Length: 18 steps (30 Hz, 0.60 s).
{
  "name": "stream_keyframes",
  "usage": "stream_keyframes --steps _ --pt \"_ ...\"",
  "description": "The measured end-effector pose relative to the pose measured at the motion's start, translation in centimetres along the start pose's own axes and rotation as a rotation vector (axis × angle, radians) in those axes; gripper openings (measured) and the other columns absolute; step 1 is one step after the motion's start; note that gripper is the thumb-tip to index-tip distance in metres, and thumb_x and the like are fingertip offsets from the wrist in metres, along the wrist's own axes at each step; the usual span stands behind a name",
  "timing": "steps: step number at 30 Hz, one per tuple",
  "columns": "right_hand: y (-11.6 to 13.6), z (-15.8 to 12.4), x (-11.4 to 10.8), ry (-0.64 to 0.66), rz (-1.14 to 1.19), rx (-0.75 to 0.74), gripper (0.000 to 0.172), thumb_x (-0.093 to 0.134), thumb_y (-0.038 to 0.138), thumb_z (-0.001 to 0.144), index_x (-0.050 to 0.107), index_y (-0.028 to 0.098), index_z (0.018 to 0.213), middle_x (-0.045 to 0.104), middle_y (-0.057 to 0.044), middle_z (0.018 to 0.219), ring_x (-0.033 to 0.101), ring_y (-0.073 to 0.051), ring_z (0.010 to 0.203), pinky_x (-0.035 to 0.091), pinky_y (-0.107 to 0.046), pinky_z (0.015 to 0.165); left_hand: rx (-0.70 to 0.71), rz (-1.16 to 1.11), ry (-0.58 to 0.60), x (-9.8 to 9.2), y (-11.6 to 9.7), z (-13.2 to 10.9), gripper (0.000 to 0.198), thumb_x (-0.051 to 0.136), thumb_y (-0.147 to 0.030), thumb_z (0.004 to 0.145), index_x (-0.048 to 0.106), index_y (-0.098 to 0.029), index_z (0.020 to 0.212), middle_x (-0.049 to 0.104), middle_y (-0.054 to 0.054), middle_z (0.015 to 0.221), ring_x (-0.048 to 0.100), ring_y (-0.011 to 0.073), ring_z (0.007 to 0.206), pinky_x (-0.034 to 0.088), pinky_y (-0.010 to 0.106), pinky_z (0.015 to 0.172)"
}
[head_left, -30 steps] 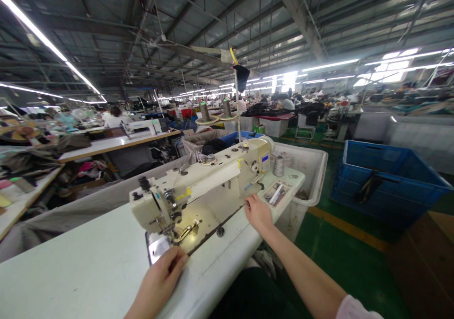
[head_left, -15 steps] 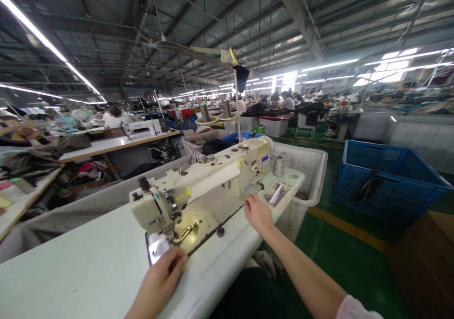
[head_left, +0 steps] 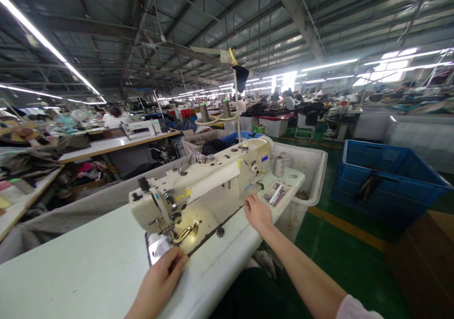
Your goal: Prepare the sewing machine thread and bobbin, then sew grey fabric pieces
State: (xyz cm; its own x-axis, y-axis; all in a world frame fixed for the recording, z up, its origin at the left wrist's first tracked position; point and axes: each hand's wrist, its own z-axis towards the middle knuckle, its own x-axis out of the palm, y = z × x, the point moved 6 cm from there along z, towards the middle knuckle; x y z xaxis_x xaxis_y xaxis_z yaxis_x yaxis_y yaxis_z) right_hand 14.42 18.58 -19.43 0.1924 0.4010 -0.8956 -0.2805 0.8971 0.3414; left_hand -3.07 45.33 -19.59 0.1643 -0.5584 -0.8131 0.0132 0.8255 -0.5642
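Note:
A cream industrial sewing machine [head_left: 198, 186] stands on the white work table [head_left: 81, 271]. My left hand [head_left: 161, 281] rests on the table just in front of the presser foot and shiny needle plate [head_left: 158, 247], fingers lying flat against the plate's edge. My right hand [head_left: 258, 213] lies further right on the table beside the machine's base, knuckles up, its fingers curled under and hidden. I cannot make out anything in either hand.
A thread cone [head_left: 278, 166] and small tools lie in a tray [head_left: 276, 193] at the table's right end. A white bin [head_left: 312, 177] stands behind it, a blue crate [head_left: 386, 181] on the green floor at right. Other sewing tables and workers fill the background.

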Motion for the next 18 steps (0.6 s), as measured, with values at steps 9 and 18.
stream_keyframes --steps 9,18 --pt "0.10 -0.09 -0.18 0.019 -0.001 -0.003 0.024 0.044 0.028 0.094 0.062 0.023 0.110 0.058 -0.004 0.116 0.062 -0.014 0.084 0.041 -0.026 0.069 0.004 -0.018 0.012 0.28 0.38 0.20 0.036 0.039 -0.051 0.090 0.057 -0.022 0.079 0.063 0.002 0.075 0.060 0.0194 0.072 0.047 0.030 0.069" --pt "0.07 0.00 -0.15 0.007 0.006 -0.004 0.023 0.045 0.028 0.094 0.063 0.023 0.107 0.059 -0.003 0.114 0.062 -0.015 0.083 0.041 -0.026 0.068 -0.012 -0.026 0.007 0.13 0.04 0.11 0.036 0.039 -0.052 0.089 0.057 -0.022 0.079 0.064 0.002 0.076 0.061 0.0197 0.073 0.048 0.029 0.069"
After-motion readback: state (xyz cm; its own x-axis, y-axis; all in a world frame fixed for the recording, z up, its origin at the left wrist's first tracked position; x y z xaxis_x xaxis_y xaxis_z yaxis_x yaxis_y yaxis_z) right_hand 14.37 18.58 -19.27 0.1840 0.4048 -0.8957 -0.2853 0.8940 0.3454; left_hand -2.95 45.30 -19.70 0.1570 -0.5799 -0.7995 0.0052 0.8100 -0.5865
